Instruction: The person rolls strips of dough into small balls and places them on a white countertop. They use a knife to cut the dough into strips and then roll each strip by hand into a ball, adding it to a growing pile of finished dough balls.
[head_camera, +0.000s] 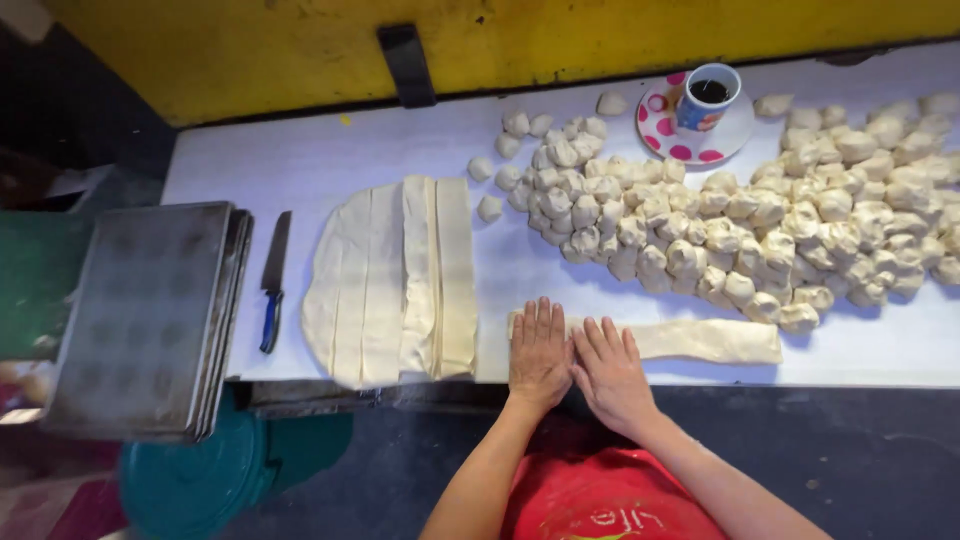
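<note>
The white work table (330, 150) runs the width of the view, and most of its right half is taken up by a heap of cut dough pieces (760, 215), so by the look of it a good share of the cutting is done. What remains is also large: a rolled-out dough sheet (390, 280) lies left of centre, sliced lengthwise into strips, with the two rightmost strips folded or stacked thicker than the rest. None of these strips is cut into pieces yet.

The long dough strip (700, 340) in hand lies along the near edge of the table, just below the heap and well apart from the sheet. The left hand (540, 350) and right hand (610, 370) lie flat on its left end, side by side, fingers stretched out and gripping nothing, only pressing down.

Room is tight: the strip sits close to the table's front edge, and the heap crowds it from behind. The open surface lies at the far left of the table and between sheet and heap.

A stack of metal baking trays (145, 310) overhangs the table's left end. A blue-handled knife (273, 280) lies between trays and sheet. A cup on a spotted saucer (700, 135) stands at the far edge.
</note>
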